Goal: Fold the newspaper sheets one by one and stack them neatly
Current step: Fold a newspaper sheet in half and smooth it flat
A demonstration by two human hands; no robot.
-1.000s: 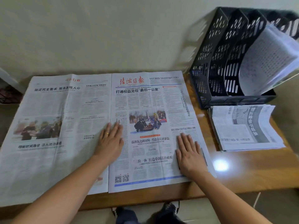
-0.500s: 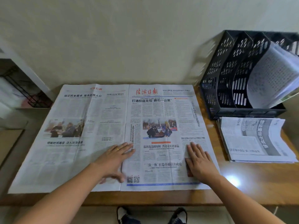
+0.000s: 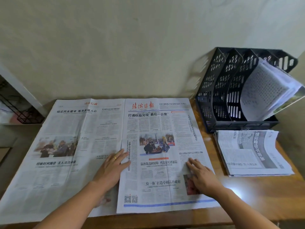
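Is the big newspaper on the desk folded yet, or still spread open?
Spread open. The newspaper lies flat showing two full pages, centre crease exposed; the left hand and right hand rest flat on it.

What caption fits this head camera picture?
Left hand and right hand press flat on an open newspaper.

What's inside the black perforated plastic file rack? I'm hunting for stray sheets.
The black perforated plastic file rack holds a curled bundle of printed paper sheets in a right-hand slot. The two left slots look empty; the rightmost slot is hidden behind the bundle.
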